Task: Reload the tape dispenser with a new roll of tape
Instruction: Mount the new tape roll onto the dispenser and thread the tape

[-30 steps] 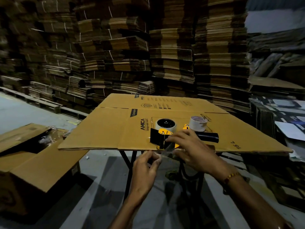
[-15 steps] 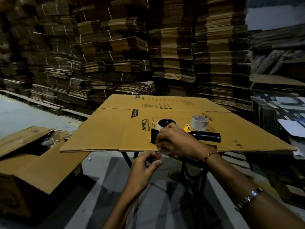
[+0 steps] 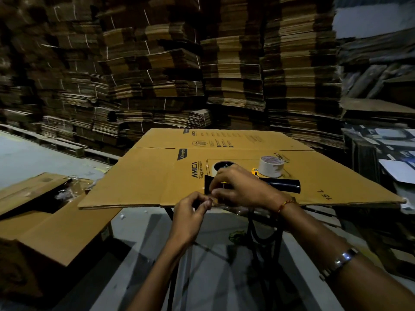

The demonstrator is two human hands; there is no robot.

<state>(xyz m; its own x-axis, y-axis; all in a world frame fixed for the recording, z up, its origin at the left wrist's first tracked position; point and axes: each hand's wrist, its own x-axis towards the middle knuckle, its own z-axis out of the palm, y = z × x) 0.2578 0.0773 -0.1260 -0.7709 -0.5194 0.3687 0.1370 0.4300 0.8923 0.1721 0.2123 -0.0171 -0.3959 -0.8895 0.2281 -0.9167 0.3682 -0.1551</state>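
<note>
1. Well left of the tape dispenser (image 3: 253, 186), the open carton (image 3: 54, 212) on the floor lay as it had in both earlier frames; nothing about it had shifted.

2. The flattened cardboard sheet (image 3: 157, 176) under the dispenser stayed flat on its stand, its near edge just in front of the dispenser.

3. The left hand (image 3: 190, 215) sat just in front of and slightly left of the dispenser's black front end, below the sheet's near edge. Its thumb and fingertips were pinched together, apparently on the clear tape end, though the film was too faint to confirm. A second earlier this hand was lower and farther from the dispenser; it had since risen until it nearly met the other hand.

4. The dispenser lay on its side near the sheet's front edge, with the roll loaded in it (image 3: 222, 168) showing just behind the knuckles. A second earlier its front plate and yellow label showed plainly; now most of both were covered.

5. The right hand (image 3: 240, 189) rested over the dispenser's front, fingers curled down and closed on the front plate. It had slid left from the body since the earliest frame.

6. The black handle (image 3: 285, 185) stuck out to the right of that hand, uncovered.

7. Behind and right of the dispenser, the spare tape roll (image 3: 271, 166) stood unmoved.
</note>
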